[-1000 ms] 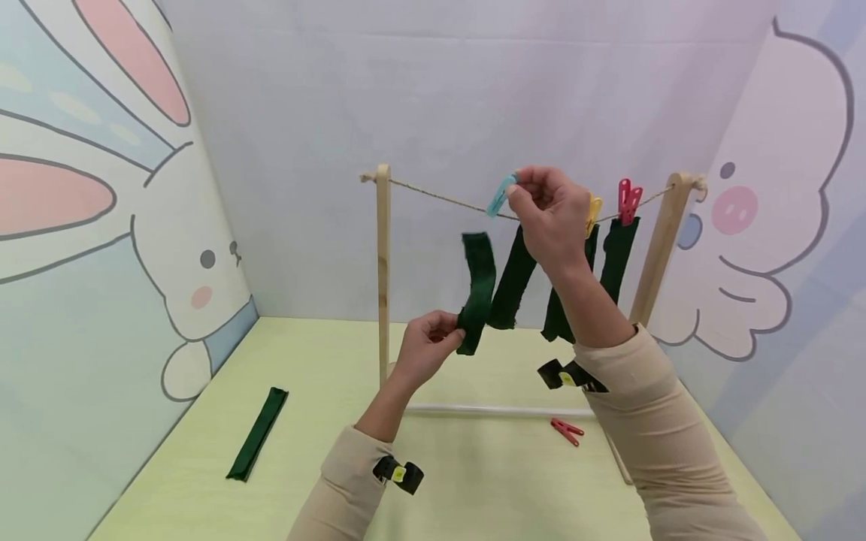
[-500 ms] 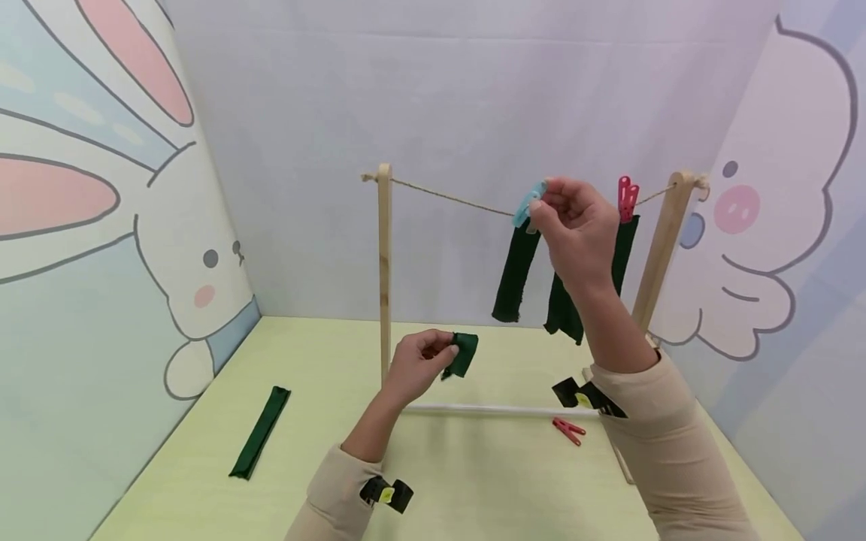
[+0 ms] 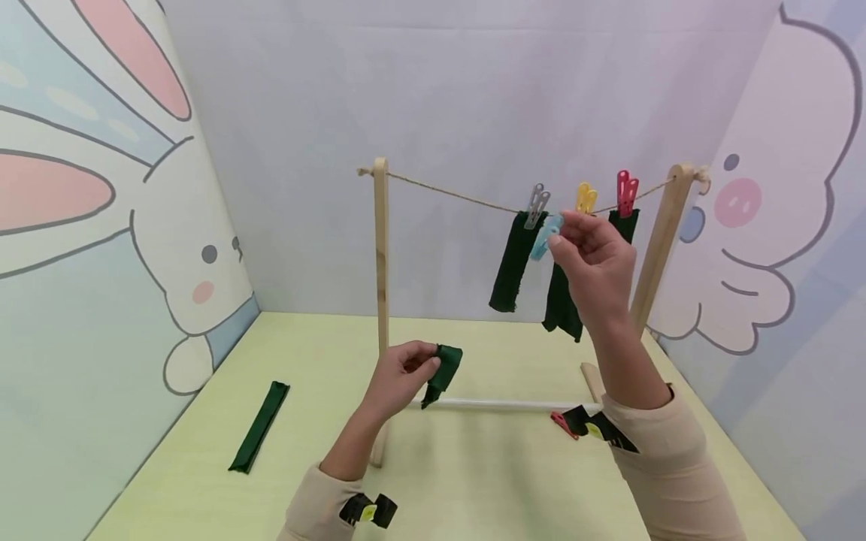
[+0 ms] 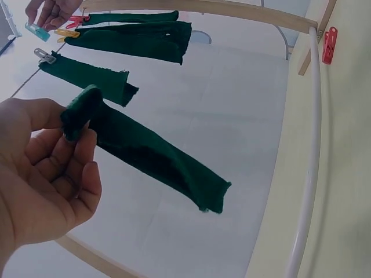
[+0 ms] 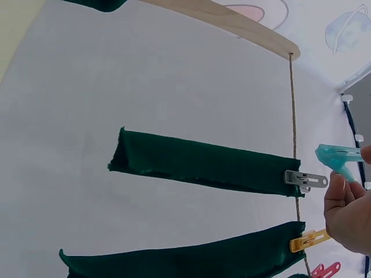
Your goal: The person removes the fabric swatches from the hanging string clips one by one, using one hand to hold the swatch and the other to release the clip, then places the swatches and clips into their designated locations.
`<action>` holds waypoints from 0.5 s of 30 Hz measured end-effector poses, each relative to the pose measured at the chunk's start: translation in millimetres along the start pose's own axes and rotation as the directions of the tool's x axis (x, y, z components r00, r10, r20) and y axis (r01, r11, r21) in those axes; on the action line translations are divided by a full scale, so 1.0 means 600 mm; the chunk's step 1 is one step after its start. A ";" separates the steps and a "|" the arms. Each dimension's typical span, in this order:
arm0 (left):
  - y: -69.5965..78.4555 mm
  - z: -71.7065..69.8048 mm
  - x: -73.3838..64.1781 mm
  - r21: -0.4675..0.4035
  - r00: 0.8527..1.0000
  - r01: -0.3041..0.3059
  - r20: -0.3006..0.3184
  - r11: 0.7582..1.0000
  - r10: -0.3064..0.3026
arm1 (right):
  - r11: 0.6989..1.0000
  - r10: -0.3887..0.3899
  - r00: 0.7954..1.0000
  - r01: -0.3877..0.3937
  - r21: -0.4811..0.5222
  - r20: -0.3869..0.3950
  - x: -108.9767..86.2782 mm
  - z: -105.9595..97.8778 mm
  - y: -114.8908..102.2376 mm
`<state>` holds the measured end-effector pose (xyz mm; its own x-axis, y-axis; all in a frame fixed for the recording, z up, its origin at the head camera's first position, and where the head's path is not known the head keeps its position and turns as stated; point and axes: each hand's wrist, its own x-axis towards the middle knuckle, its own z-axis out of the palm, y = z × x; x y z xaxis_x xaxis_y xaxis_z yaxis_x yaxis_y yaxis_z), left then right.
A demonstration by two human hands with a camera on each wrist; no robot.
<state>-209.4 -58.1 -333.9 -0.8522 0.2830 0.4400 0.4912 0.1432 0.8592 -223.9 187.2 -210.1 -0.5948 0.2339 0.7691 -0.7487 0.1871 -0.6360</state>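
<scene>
My left hand (image 3: 399, 379) pinches a dark green cloth strip (image 3: 446, 367) below the line, left of the hung strips. In the left wrist view that strip's free length (image 4: 151, 147) extends away from the fingers. A light blue clothespin (image 3: 545, 239) is pinched in my right hand (image 3: 598, 270), close in front of the rope (image 3: 453, 198). On the rope, a grey clothespin (image 3: 537, 207) holds one green strip (image 3: 512, 267). A yellow clothespin (image 3: 585, 197) holds another strip (image 3: 563, 304), partly hidden by my right hand. A red clothespin (image 3: 626, 193) holds a third strip (image 3: 625, 224).
The rope is tied between two wooden posts (image 3: 382, 248) joined low down by a white bar (image 3: 501, 405). Another green strip (image 3: 260, 428) lies at the table's left. A loose red clothespin (image 3: 563, 425) lies near the bar, partly covered by the right wrist's camera strap.
My right hand has moved right and down with the blue clothespin, uncovering the grey and yellow ones. My left hand has gone down and left, and its strip now droops.
</scene>
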 end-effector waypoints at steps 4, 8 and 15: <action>-0.026 -0.007 -0.008 0.037 0.999 0.036 -0.029 0.999 -0.035 | 0.997 0.055 0.998 -0.054 -0.057 0.018 -0.016 -0.013 0.010; -0.050 -0.017 -0.014 0.062 0.998 0.037 -0.052 0.997 -0.034 | 0.990 0.096 0.994 -0.090 -0.109 0.051 -0.034 -0.027 0.022; -0.063 -0.038 -0.029 0.016 0.995 0.064 -0.083 0.998 -0.062 | 0.971 0.185 0.977 -0.166 -0.170 0.102 -0.057 -0.043 0.050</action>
<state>-217.0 -89.8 -368.1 -0.8931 0.1941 0.4059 0.4388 0.1765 0.8811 -218.5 209.5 -257.2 -0.7499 0.1660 0.6404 -0.5787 0.3046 -0.7565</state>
